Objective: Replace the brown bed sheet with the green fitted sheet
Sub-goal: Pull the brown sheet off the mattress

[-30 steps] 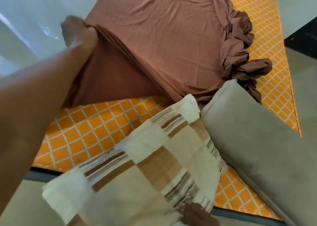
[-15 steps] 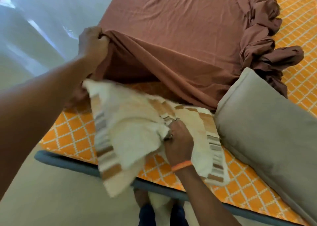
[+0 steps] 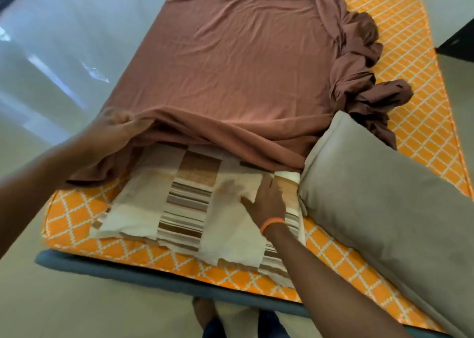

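Note:
The brown bed sheet (image 3: 238, 63) covers most of the orange patterned mattress (image 3: 77, 222), bunched in folds along its right side. My left hand (image 3: 112, 122) grips the sheet's near left edge and holds it lifted. Under that raised edge lies a flat cream-and-brown striped pillow (image 3: 195, 209) at the mattress's near end. My right hand (image 3: 266, 199), with an orange band on the wrist, rests flat on the pillow, fingers spread. No green sheet is in view.
A big grey-beige cushion (image 3: 384, 209) lies on the mattress at the right, touching the striped pillow. The grey-blue bed frame edge (image 3: 115, 271) runs along the near side. Pale glossy floor (image 3: 51, 55) lies to the left. My feet stand below the frame.
The striped pillow went from being held up in my right hand to lying flat on the mattress under the lifted sheet edge. My right hand now presses on it, fingers open.

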`<state>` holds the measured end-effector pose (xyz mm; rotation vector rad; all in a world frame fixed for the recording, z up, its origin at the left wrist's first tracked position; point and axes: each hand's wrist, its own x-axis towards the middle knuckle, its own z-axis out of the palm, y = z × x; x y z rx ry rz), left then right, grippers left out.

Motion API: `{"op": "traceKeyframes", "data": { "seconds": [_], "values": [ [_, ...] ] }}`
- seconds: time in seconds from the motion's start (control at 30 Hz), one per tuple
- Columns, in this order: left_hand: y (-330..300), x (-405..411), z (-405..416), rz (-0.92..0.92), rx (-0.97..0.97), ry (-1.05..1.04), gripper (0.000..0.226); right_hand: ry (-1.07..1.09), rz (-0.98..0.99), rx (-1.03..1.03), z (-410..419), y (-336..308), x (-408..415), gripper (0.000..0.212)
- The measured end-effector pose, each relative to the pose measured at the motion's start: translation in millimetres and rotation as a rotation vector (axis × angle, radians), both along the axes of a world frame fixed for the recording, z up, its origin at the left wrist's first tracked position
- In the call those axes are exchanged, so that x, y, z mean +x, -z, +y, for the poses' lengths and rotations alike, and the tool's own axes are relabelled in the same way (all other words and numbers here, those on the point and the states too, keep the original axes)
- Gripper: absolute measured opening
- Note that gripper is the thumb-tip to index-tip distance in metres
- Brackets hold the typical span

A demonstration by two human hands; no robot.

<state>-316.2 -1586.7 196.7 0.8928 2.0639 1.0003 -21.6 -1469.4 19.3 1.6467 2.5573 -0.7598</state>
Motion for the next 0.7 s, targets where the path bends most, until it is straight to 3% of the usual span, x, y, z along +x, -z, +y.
{"op": "traceKeyframes", "data": {
  "seconds": [0.07,0.13,0.2,0.23,0.3,0.43,0.47,0.6,0.7],
  "values": [
    [-3.5,5.5,-3.6,-0.008,-0.044,-0.023,0.047,0.043,-0.132,0.102,48.9,-4.4,-1.5,0.114],
    [-3.8,8.6,-5.2,0.021,-0.096,-0.067,0.063,0.08,-0.211,0.131,91.1,-2.8,-7.7,0.113],
    [-1.7,12.4,-4.7,0.027,-0.155,-0.083,0.104,0.094,-0.233,0.084,126.9,-2.7,-11.6,0.075],
    [-1.4,16.0,0.3,0.019,-0.164,-0.1,0.112,0.123,-0.228,0.062,145.8,-4.2,-10.2,0.053],
    [2.6,22.5,12.4,0.024,-0.156,-0.125,0.096,0.239,-0.211,-0.002,179.5,-12.9,-4.4,0.03],
    [3.3,44.2,39.4,0.058,-0.205,-0.068,0.061,0.532,0.051,-0.341,254.2,-27.2,4.2,0.034],
    [3.5,51.0,47.5,0.066,-0.199,-0.055,0.057,0.572,0.125,-0.346,268.4,-31.3,1.9,0.034],
    [12.0,67.6,88.4,0.278,-0.243,-0.058,0.054,0.391,0.235,-0.003,292.4,-81.8,-21.0,0.032],
    [28.0,71.0,111.4,0.362,-0.316,-0.003,0.057,0.133,0.489,0.253,280.1,-132.2,-54.6,0.03]
  ]
}}
